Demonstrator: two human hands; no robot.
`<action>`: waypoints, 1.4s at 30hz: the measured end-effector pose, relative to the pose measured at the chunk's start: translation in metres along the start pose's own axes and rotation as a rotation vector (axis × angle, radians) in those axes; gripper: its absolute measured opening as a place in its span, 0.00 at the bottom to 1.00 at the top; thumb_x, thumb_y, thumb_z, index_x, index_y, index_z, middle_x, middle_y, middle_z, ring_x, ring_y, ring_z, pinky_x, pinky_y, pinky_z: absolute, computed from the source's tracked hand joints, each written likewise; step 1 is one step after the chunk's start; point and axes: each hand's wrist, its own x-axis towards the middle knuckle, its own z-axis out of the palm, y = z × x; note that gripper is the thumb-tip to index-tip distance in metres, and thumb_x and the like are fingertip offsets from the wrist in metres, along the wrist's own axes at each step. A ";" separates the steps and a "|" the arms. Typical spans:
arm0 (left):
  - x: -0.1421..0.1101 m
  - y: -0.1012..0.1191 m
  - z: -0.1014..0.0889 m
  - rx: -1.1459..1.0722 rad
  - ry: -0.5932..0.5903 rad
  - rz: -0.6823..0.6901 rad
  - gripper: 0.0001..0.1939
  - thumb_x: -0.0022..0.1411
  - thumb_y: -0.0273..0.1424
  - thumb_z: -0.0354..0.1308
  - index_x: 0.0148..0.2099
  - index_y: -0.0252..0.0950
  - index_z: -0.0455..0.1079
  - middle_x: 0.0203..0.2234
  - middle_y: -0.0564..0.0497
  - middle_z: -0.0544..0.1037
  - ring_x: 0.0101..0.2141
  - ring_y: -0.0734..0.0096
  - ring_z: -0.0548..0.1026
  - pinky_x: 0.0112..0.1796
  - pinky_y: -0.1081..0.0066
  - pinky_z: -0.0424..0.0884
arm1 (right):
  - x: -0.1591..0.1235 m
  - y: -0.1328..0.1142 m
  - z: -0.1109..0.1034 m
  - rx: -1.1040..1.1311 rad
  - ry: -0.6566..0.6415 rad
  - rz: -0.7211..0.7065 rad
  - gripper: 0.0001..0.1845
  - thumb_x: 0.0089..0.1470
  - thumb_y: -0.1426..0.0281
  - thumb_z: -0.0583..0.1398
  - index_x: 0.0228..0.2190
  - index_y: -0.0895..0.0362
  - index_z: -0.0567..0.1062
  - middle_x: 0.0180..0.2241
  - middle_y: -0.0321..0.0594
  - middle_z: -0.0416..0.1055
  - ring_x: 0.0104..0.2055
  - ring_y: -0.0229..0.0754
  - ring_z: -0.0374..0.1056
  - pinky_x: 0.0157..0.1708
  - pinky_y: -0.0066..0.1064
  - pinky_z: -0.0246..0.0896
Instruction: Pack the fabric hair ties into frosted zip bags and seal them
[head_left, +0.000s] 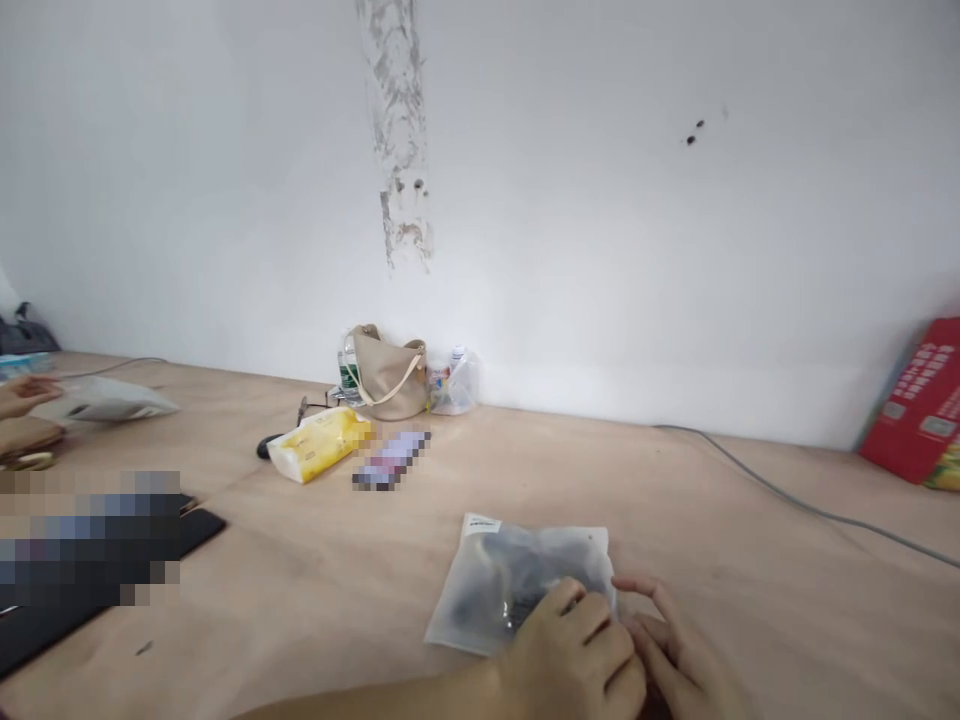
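Note:
A frosted plastic bag [517, 560] lies flat on the table before me, with a small white label at its top left corner. Something dark shows dimly through it, but its kind I cannot make out. My left hand [577, 645] reaches across the lower right of the bag, fingers curled closed at its right edge. Beside it, my right hand [675, 650] holds that same edge, its index finger touching the side of the bag and its other fingers bent. The fingertips of both hands are partly hidden where they meet.
Behind the bag lie a phone [394, 460] and a yellow tissue pack [322, 443]. A beige handbag [390, 375] stands against the wall. A grey cable [780, 485] crosses the right side near a red box [919, 400]. At far left, another person's hand [26, 395] touches a plastic bag [112, 398].

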 end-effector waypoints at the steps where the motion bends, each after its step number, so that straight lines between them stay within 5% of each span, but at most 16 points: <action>1: 0.002 0.000 -0.002 -0.003 -0.013 0.010 0.11 0.59 0.22 0.53 0.24 0.33 0.66 0.19 0.53 0.66 0.23 0.73 0.62 0.26 0.68 0.54 | -0.001 -0.001 -0.001 0.017 0.026 -0.018 0.25 0.51 0.46 0.51 0.42 0.50 0.68 0.18 0.31 0.70 0.22 0.43 0.70 0.25 0.29 0.66; 9: -0.019 -0.018 -0.015 -0.017 -0.112 -0.039 0.13 0.62 0.21 0.50 0.25 0.33 0.66 0.20 0.52 0.67 0.25 0.70 0.63 0.29 0.66 0.56 | 0.017 0.010 -0.028 0.094 0.104 -0.041 0.18 0.47 0.50 0.58 0.32 0.49 0.64 0.14 0.30 0.67 0.18 0.44 0.66 0.19 0.31 0.62; 15: -0.052 -0.042 -0.054 -0.042 -0.230 -0.164 0.15 0.64 0.19 0.46 0.26 0.34 0.64 0.22 0.51 0.69 0.26 0.69 0.64 0.32 0.66 0.59 | 0.020 0.026 -0.063 -0.053 0.168 0.012 0.17 0.46 0.52 0.58 0.33 0.49 0.62 0.16 0.29 0.71 0.18 0.42 0.66 0.21 0.29 0.61; 19: -0.056 -0.048 -0.070 -0.104 -0.268 -0.236 0.13 0.62 0.18 0.46 0.27 0.36 0.64 0.22 0.51 0.70 0.27 0.67 0.64 0.32 0.66 0.60 | 0.016 0.031 -0.068 -0.175 0.181 -0.007 0.16 0.47 0.54 0.58 0.34 0.49 0.64 0.17 0.28 0.70 0.21 0.42 0.66 0.25 0.27 0.63; 25: -0.051 -0.037 -0.061 -0.186 -0.256 -0.317 0.10 0.61 0.31 0.52 0.27 0.36 0.63 0.22 0.50 0.69 0.28 0.65 0.65 0.31 0.66 0.61 | 0.011 0.017 -0.060 -0.180 -0.015 -0.103 0.14 0.52 0.54 0.54 0.29 0.50 0.71 0.22 0.32 0.70 0.30 0.44 0.69 0.31 0.27 0.63; 29: -0.048 -0.027 -0.050 -0.177 -0.242 -0.293 0.09 0.61 0.27 0.52 0.27 0.36 0.63 0.22 0.52 0.69 0.25 0.69 0.65 0.29 0.69 0.60 | 0.011 0.020 -0.056 -0.299 -0.145 -0.100 0.14 0.53 0.55 0.54 0.31 0.51 0.74 0.21 0.31 0.67 0.26 0.41 0.65 0.28 0.27 0.59; 42: -0.046 -0.031 -0.050 -0.119 -0.166 -0.348 0.10 0.58 0.19 0.47 0.28 0.37 0.61 0.19 0.55 0.68 0.22 0.73 0.66 0.27 0.73 0.61 | 0.010 0.013 -0.053 -0.244 -0.163 -0.137 0.11 0.52 0.59 0.57 0.28 0.50 0.75 0.20 0.31 0.67 0.25 0.41 0.65 0.26 0.27 0.57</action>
